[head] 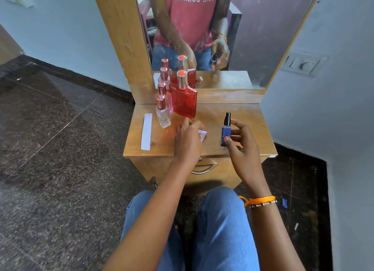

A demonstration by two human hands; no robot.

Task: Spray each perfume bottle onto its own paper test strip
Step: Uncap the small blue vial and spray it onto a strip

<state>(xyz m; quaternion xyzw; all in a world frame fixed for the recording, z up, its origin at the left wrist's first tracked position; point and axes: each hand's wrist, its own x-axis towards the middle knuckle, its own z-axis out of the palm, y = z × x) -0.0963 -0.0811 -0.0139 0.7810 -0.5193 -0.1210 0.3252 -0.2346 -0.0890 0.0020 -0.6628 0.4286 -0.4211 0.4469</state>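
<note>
My right hand (240, 141) grips a small blue perfume bottle (225, 132) with a black spray top, upright above the wooden dresser top (214, 147). My left hand (189, 138) is closed on a white paper test strip (203, 134), only its end showing past my fingers, just left of the blue bottle. At the back left stand a large red bottle (184, 98), a pink bottle (165, 96) and a small clear bottle (163, 115), all capped. Another white paper strip (146, 131) lies flat near the left edge.
A mirror (253, 38) in a wooden frame rises behind the dresser top and reflects the bottles and my hands. A drawer with a metal handle (203, 169) sits below the front edge. Dark stone floor surrounds the dresser; a wall stands close on the right.
</note>
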